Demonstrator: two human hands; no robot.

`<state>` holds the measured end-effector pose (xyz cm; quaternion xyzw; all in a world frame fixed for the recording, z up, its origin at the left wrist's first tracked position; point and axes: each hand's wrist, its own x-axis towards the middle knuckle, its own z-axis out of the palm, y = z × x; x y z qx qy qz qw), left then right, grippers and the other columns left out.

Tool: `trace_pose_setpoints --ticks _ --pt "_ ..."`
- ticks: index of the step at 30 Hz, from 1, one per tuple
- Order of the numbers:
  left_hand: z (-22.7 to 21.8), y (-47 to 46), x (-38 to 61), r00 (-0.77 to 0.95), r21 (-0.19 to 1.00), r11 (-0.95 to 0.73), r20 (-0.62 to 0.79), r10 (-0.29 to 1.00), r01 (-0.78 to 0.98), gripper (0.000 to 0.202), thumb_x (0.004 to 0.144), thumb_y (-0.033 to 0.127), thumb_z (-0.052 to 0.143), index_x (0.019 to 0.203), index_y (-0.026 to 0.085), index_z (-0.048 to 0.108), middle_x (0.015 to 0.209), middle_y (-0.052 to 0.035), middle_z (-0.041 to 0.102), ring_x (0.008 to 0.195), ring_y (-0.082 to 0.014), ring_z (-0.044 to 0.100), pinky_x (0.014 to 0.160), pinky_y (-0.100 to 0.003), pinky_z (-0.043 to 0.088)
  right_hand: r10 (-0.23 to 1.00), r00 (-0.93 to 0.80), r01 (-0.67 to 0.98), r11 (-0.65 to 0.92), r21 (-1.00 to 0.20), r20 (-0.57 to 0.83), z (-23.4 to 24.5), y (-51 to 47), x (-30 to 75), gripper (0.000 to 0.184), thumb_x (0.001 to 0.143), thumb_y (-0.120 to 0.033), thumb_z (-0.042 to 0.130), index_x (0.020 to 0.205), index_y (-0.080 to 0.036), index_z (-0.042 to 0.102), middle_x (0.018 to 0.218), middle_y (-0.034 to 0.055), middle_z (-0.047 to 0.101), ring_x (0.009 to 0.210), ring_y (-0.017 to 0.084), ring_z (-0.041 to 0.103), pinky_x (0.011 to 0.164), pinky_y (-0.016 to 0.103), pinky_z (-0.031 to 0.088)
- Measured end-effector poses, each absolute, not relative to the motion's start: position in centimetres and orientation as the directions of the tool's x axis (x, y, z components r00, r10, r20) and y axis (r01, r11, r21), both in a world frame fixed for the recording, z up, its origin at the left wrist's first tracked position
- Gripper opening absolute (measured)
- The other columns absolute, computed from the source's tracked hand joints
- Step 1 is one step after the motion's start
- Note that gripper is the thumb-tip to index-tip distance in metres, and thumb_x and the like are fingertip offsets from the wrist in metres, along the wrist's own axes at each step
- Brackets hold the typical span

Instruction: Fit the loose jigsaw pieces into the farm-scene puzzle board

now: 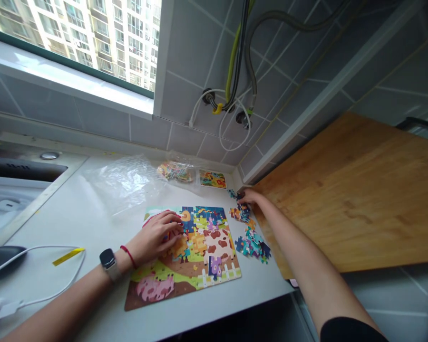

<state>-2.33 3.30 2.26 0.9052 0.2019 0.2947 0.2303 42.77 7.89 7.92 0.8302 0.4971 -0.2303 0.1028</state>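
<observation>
A farm-scene jigsaw puzzle [219, 244] with a cow, a pig and a white fence lies on the white counter. My left hand [163, 232] rests over its upper left part, fingers stretched out and slightly curved, covering some of the picture. At the far right of the counter, my right hand [249, 195] has its fingers bent together on a dark blue puzzle piece [239, 196] among loose ones. Nearer to me lies a heap of teal and purple puzzle pieces [252, 244], with orange and brown pieces [238, 213] just behind it.
Behind the puzzle are a crumpled clear plastic bag [128, 180], a bag of pieces [176, 172] and a small picture card [213, 179]. A wooden board [356, 199] leans along the right side. At left are a sink [17, 166], a white cable [57, 246] and a dark rounded object [5, 261].
</observation>
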Motion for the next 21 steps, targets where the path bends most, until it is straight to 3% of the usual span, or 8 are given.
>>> trace_pose_setpoints --ticks 6,12,21 --pt "1.7 3.4 -2.2 0.741 0.557 -0.799 0.435 0.512 0.225 0.020 0.104 0.029 0.054 0.104 0.023 0.073 0.118 -0.0089 0.072 0.117 -0.0268 0.061 0.102 -0.045 0.053 0.688 0.455 0.816 -0.576 -0.044 -0.566 7.4 9.0 42.8 0.039 0.101 -0.039 0.069 0.134 -0.018 0.063 0.134 0.0105 0.065 0.113 0.027 0.068 0.094 0.048 0.061" --pt "1.9 3.5 -2.3 0.731 0.569 -0.794 0.445 0.517 0.214 0.022 0.105 0.030 0.052 0.099 0.022 0.073 0.115 -0.0091 0.072 0.112 -0.0265 0.063 0.098 -0.043 0.053 0.785 0.410 0.836 -0.527 -0.153 -0.465 7.0 8.7 42.9 0.038 0.102 -0.039 0.068 0.133 -0.018 0.064 0.135 0.0101 0.065 0.114 0.027 0.068 0.095 0.047 0.060" --pt "2.0 3.4 -2.3 0.736 0.571 -0.794 0.443 0.512 0.208 0.021 0.104 0.027 0.052 0.102 0.022 0.073 0.116 -0.0099 0.072 0.111 -0.0269 0.064 0.097 -0.043 0.053 0.883 0.329 0.897 -0.403 -0.181 -0.336 6.4 6.7 44.3 0.038 0.102 -0.038 0.068 0.134 -0.018 0.063 0.135 0.0106 0.065 0.114 0.027 0.068 0.095 0.048 0.060"
